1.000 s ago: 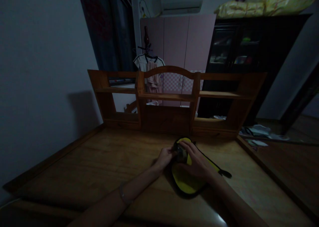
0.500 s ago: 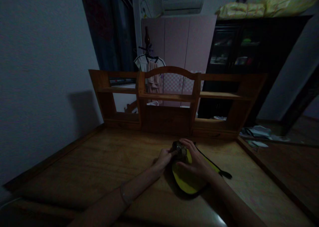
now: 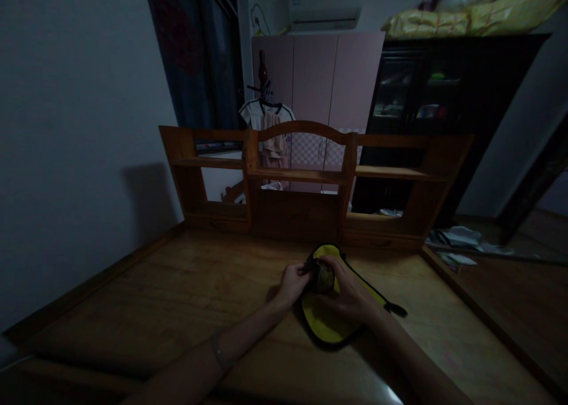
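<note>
A flat yellow pouch-like thing with black edging and a black strap lies on the wooden desktop. Over it, my right hand curves around a small dark, shiny object whose kind I cannot make out in the dim light. My left hand is closed in a pinch at the left side of that object, where a dark edge or flap meets the fingertips. Whether this edge belongs to the object or to the yellow pouch is not clear. Part of the pouch is hidden under my right hand and forearm.
At the back of the wooden desktop stands an open wooden shelf unit. A wall borders the left side, and a raised wooden rim runs along the right. Behind are a pink wardrobe, a dark cabinet and hanging clothes.
The dark object has turned and come slightly lower and nearer in my hands. More of the yellow pouch's far end now shows, and my right fingers have closed in around the object.
</note>
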`<state>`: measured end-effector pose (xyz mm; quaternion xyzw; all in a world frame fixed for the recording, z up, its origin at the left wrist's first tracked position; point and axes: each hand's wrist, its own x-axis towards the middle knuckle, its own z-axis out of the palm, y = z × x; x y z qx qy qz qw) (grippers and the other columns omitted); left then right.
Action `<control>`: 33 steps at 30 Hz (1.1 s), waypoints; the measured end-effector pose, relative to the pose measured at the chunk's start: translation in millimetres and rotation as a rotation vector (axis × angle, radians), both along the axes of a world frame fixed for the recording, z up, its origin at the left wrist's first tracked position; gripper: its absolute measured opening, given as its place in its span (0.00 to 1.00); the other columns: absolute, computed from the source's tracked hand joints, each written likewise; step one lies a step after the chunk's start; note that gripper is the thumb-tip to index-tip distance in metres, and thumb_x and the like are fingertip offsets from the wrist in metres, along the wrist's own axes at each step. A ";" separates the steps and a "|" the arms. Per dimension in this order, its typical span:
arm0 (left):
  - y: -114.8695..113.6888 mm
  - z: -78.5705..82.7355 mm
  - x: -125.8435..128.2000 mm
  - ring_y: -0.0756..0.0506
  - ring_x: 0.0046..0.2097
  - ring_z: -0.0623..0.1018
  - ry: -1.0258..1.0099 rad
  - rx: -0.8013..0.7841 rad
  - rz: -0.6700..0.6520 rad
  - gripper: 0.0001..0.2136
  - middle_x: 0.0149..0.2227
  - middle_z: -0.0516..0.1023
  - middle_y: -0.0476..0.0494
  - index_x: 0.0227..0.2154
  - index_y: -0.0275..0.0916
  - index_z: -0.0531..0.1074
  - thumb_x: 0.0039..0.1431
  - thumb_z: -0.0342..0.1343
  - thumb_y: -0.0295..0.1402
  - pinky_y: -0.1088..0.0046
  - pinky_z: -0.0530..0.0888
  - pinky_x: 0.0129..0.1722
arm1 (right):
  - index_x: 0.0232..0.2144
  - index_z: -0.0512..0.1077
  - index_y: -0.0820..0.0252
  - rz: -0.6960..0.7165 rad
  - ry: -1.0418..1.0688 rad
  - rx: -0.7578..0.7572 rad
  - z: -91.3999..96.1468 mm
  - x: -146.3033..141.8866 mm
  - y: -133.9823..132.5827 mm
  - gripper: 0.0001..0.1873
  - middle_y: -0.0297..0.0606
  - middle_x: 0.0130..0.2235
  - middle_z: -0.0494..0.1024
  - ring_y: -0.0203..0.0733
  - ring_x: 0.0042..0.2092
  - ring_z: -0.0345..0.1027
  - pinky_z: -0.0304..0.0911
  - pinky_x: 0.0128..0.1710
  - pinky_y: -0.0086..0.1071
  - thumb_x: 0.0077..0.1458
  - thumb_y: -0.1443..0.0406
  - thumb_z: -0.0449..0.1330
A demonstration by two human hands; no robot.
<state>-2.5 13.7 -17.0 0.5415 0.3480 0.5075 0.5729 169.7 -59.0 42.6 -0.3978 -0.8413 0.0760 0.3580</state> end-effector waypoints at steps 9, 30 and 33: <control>1.1 -3.2 2.5 0.42 0.37 0.78 -0.042 -0.070 -0.090 0.19 0.37 0.80 0.37 0.37 0.29 0.77 0.44 0.65 0.37 0.70 0.72 0.39 | 0.62 0.50 0.56 -0.037 -0.031 0.136 0.2 0.5 1.1 0.39 0.46 0.61 0.57 0.52 0.62 0.52 0.56 0.60 0.49 0.51 0.68 0.62; -7.2 8.6 1.4 0.44 0.35 0.77 -0.060 -0.031 0.060 0.20 0.35 0.80 0.41 0.36 0.30 0.78 0.42 0.67 0.39 0.73 0.71 0.37 | 0.65 0.44 0.53 -0.109 -0.114 0.079 -1.2 4.7 3.1 0.48 0.45 0.62 0.57 0.52 0.62 0.52 0.57 0.60 0.48 0.48 0.67 0.66; -4.3 5.4 0.3 0.44 0.32 0.77 -0.032 -0.065 0.013 0.20 0.32 0.80 0.41 0.34 0.29 0.78 0.41 0.68 0.41 0.73 0.71 0.34 | 0.64 0.47 0.54 -0.115 -0.137 0.136 -0.6 5.6 3.7 0.46 0.45 0.61 0.58 0.53 0.62 0.53 0.57 0.60 0.50 0.48 0.67 0.65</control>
